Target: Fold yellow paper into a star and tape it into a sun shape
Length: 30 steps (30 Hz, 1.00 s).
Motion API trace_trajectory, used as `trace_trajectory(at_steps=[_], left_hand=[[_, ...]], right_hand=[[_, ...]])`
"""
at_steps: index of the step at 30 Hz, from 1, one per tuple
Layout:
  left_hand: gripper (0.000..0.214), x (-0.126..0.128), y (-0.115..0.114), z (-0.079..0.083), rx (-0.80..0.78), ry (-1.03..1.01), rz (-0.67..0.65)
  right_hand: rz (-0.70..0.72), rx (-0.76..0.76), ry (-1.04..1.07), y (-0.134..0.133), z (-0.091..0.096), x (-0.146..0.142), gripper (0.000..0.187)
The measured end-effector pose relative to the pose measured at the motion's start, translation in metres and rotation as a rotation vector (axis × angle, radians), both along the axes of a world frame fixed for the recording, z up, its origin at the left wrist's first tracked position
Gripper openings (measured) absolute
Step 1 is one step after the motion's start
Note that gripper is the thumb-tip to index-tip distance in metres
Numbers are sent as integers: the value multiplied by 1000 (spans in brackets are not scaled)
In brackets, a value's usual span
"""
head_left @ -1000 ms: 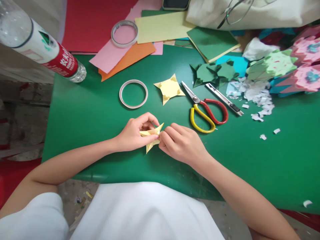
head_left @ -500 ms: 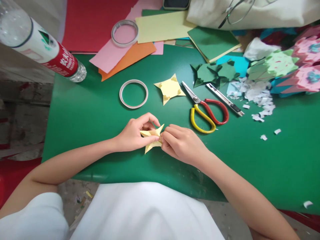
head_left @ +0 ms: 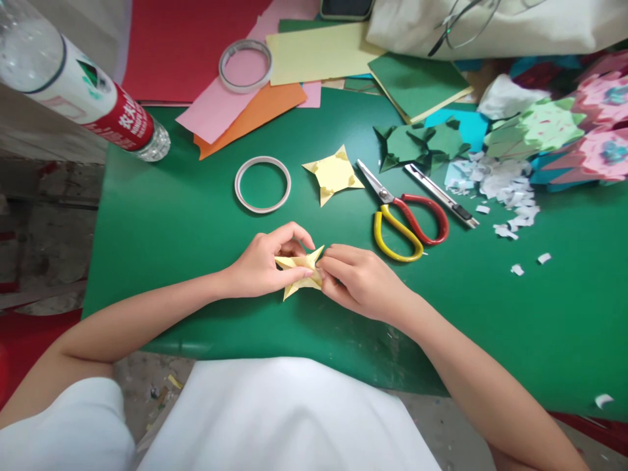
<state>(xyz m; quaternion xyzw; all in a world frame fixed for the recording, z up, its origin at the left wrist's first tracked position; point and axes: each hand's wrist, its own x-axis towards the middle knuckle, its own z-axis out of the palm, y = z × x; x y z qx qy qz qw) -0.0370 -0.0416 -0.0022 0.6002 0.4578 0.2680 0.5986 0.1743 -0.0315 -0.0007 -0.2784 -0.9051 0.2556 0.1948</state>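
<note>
A small folded yellow paper star (head_left: 300, 271) is pinched between both hands near the front of the green table (head_left: 186, 222). My left hand (head_left: 262, 261) grips its left side with curled fingers. My right hand (head_left: 360, 281) pinches its right side with thumb and fingertips. Behind the hands lies a second yellow paper star (head_left: 333, 173), flat on the table. A ring of clear tape (head_left: 261, 184) lies to its left.
Red-and-yellow scissors (head_left: 405, 216) and a utility knife (head_left: 440, 195) lie right of the star. Green folded pieces (head_left: 422, 144), white paper scraps (head_left: 500, 186) and pink paper flowers (head_left: 601, 124) fill the right. Coloured paper sheets (head_left: 245, 98), another tape roll (head_left: 244, 65) and a bottle (head_left: 83, 91) sit at the back.
My right hand has shifted slightly right and its fingers have worked along the star's right edge. The left hand holds still.
</note>
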Motion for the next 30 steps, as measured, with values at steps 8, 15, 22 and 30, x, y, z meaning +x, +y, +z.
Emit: trace_trajectory(at_steps=[8, 15, 22, 30], left_hand=[[30, 0, 1, 0, 1, 0, 10], [30, 1, 1, 1, -1, 0, 11], [29, 0, 1, 1, -13, -11, 12], [29, 0, 0, -1, -20, -59, 43]], right_hand=[[-33, -43, 24, 0, 4, -1, 27], [-43, 10, 0, -1, 2, 0, 26], [-35, 118, -6, -1, -1, 2, 25], [-175, 238, -22, 23, 7, 28, 21]])
